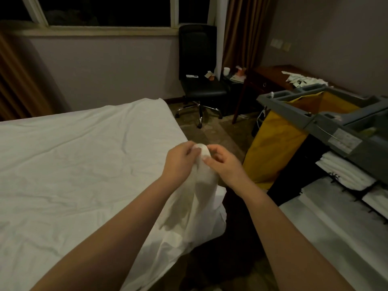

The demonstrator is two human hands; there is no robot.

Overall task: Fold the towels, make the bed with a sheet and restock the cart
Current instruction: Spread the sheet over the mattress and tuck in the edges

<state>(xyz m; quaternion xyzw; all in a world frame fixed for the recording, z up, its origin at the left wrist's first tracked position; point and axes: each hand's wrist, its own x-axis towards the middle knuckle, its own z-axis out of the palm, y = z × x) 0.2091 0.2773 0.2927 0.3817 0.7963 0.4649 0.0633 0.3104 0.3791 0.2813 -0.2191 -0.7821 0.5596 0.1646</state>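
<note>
We show a plain white cloth sheet [73, 164], unpatterned, and a stack of white folded towels [344, 175] in the same tone. We mark the moulded grey plastic cart top [315, 118] above a mustard-yellow fabric bag [270, 148]. Behind these we note a black high-backed office chair [199, 80] on a silver metal base, a dark red-brown wooden desk [264, 78], a brown pleated curtain [241, 28], a dull mauve-grey painted wall [105, 70], a cream window frame [105, 30] and a mottled brown-and-beige carpet [212, 131].
</note>
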